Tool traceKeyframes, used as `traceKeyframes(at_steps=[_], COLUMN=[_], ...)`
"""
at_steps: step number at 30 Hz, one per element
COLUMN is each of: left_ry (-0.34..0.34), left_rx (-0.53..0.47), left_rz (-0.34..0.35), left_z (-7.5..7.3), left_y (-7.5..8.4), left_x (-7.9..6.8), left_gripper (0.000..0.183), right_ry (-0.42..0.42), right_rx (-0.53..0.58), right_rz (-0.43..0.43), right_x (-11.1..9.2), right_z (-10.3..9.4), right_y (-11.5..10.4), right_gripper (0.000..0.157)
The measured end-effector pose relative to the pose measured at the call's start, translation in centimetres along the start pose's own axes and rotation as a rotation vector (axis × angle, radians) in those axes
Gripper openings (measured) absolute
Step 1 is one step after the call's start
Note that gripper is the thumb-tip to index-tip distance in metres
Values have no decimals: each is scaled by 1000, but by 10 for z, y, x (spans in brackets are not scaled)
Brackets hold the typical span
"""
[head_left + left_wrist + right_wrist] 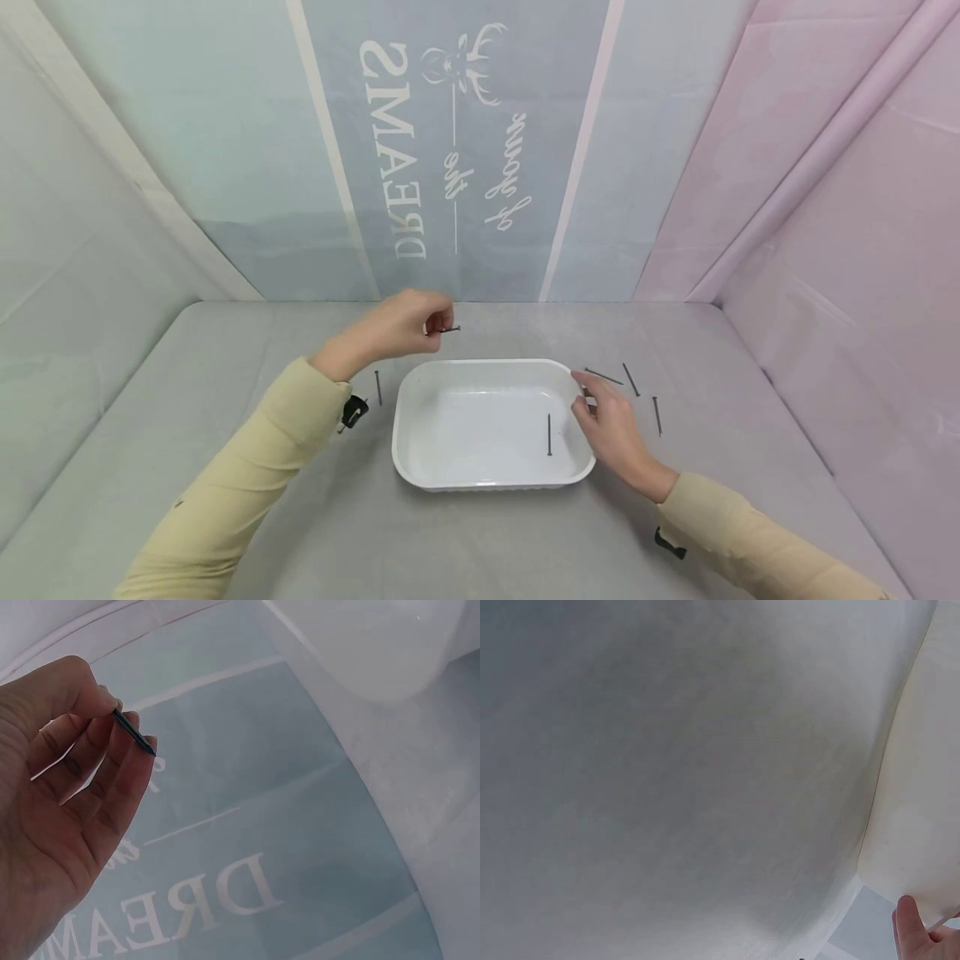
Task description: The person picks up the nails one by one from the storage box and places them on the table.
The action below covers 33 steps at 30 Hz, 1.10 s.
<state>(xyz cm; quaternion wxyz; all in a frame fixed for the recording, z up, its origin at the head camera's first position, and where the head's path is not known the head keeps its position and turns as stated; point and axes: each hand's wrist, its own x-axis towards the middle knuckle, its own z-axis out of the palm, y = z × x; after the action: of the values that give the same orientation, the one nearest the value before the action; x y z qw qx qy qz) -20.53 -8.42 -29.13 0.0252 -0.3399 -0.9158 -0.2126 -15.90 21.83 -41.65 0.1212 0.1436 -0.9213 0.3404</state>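
Behind the back rim of a white rectangular dish [472, 421], my left hand [408, 323] pinches a dark nail [452, 329] between thumb and fingertips. In the left wrist view the nail's pointed end [148, 749] sticks out past the fingers. My right hand [617, 429] is at the dish's right side, thumb and index finger apart with their tips over the rim. Only part of this hand [919, 937] shows, in the lower right corner of the right wrist view. One nail [549, 435] is inside the dish, toward its right end, head toward me.
Three loose nails lie on the grey cloth right of the dish, the nearest [603, 377] just beyond the right hand. Another nail [378, 388] lies left of the dish by the left sleeve. A printed curtain [457, 275] closes the back, and cloth walls stand at both sides.
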Motion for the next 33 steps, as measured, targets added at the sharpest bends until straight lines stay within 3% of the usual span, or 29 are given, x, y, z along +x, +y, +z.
traceKeyframes(at_steps=[17, 33], left_ry=[62, 105], left_rx=[-11, -18], left_rz=[-85, -114], left_z=[-9, -12], left_y=[-14, -30], left_x=[-14, -28], left_gripper=[16, 14], right_ry=[-11, -18], right_rx=[6, 3], right_rz=[6, 14], right_x=[1, 2], right_z=[-2, -2], right_y=[-1, -1], right_gripper=[38, 38])
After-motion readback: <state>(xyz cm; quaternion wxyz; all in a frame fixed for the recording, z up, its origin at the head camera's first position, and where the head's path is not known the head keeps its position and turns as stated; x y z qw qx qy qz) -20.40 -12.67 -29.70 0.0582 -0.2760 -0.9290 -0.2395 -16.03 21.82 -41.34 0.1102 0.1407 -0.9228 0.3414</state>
